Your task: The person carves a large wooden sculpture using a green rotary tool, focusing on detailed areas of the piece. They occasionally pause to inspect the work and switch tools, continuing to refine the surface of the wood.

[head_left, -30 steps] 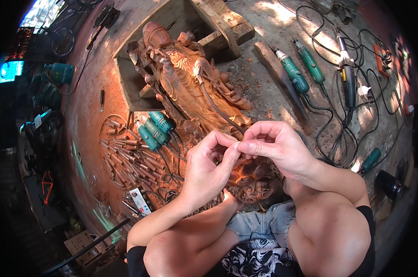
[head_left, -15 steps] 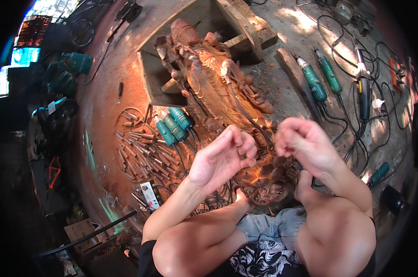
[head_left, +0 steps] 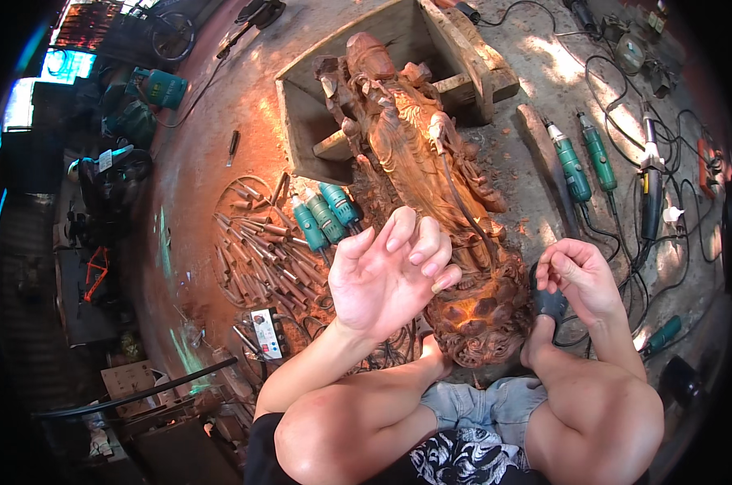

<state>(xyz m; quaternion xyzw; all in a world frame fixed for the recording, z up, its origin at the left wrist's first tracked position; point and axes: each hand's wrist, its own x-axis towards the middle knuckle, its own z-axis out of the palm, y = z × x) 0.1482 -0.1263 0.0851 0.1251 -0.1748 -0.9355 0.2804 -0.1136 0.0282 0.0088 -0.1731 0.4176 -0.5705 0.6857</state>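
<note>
My left hand is raised with its palm up, fingers bent but apart, nothing on the palm. It hovers left of a carved reddish-brown wooden figure, over the figure's near part. My right hand is held to the right of the figure, above my right foot. Its thumb and fingers are curled together, and whatever they may hold is hidden. Neither hand touches the carving. The figure lies with its far end against a wooden box frame. Its near end, a knobbly carved base, sits between my feet.
Several chisels lie heaped at left beside green rotary tools. More green power tools and a black-handled tool with tangled cords lie at right. A wooden bar rests beside them. A white control box stands near my left knee.
My hands have moved apart and my left fingers have spread more. The right hand has shifted right and down, away from the carving. The whole view has swung, moving the scene rightward.
</note>
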